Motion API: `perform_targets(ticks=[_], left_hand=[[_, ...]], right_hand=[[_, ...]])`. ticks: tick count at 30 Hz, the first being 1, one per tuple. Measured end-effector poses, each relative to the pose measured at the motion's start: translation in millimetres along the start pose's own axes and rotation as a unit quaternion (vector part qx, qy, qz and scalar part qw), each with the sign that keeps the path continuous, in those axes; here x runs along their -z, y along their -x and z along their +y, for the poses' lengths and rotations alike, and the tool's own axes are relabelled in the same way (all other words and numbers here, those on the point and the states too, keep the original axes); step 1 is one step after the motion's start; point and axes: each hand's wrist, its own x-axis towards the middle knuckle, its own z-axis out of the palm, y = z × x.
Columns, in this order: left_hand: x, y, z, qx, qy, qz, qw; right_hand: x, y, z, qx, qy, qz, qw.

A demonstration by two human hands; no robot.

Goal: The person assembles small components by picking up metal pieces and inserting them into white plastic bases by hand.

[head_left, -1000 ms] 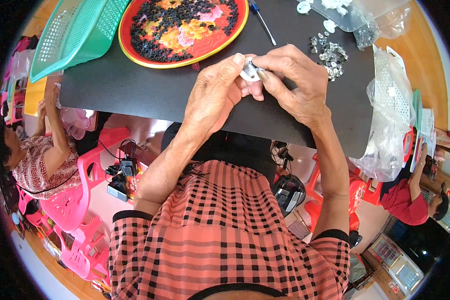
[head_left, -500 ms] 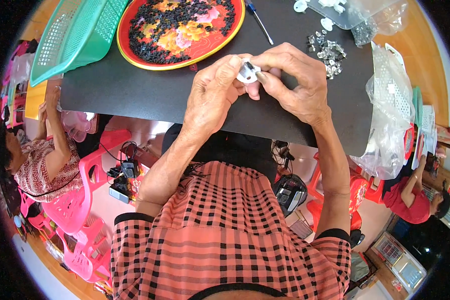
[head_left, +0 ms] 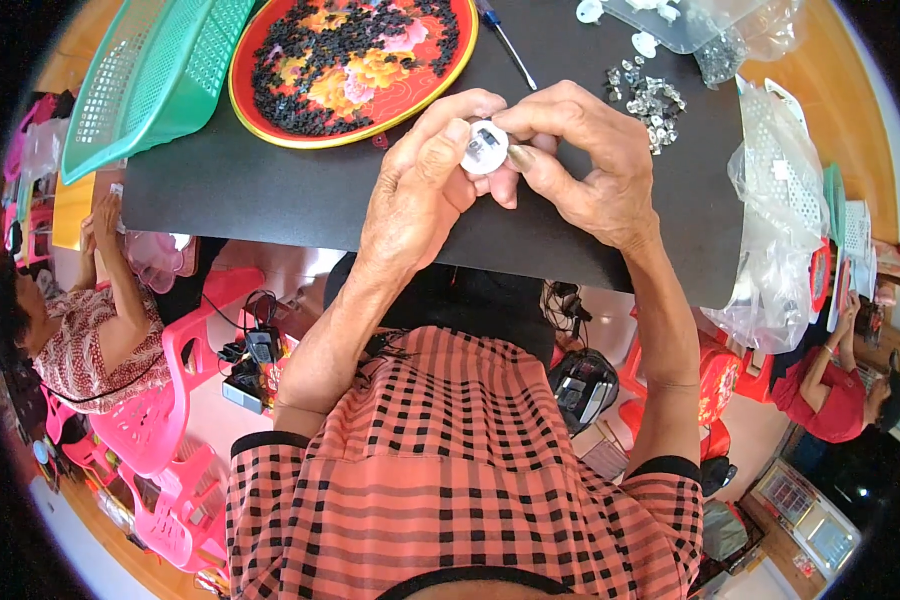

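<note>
Over the dark table, my left hand (head_left: 420,185) grips a small white round plastic piece (head_left: 485,148) between thumb and fingers. A little black part sits inside its face, toward the upper side. My right hand (head_left: 595,165) is closed in a pinch at the piece's right edge, the thumb pressed against its rim. Whether the right fingers also hold some tiny part cannot be made out. Beyond my left hand lies a red tray (head_left: 425,95) with a yellow rim and flower print, covered with many small black parts. Small clear plastic parts (head_left: 655,112) are heaped beyond my right hand.
A screwdriver (head_left: 510,50) lies beside the tray. A green basket (head_left: 145,100) stands far left. White round pieces (head_left: 644,44) and a clear bag (head_left: 720,60) of parts lie far right; plastic bags (head_left: 780,220) hang over the right edge. Two people sit at either side.
The white piece has tilted so its round face turns more toward me, and it sits slightly further left. My left fingers shifted with it; the right hand stays at its edge.
</note>
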Motion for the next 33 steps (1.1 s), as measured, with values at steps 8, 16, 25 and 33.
perform_targets(ticks=[8,16,25,33], left_hand=[[-4.3,-0.1,-0.6,-0.01,-0.035,0.021,0.999],[0.1,-1.3,-1.4,-0.007,-0.033,0.045,0.998],[-0.8,-0.8,-0.5,0.008,-0.015,0.065,0.998],[-3.0,-0.2,-1.0,0.007,-0.01,0.077,0.997]], right_hand=[[2.2,0.2,-5.2,-0.013,-0.005,-0.001,1.0],[1.4,-0.6,-2.1,0.015,0.026,-0.007,1.0],[0.4,0.2,-1.5,-0.008,0.015,-0.004,1.0],[-5.1,3.5,2.1,0.035,0.063,0.002,0.997]])
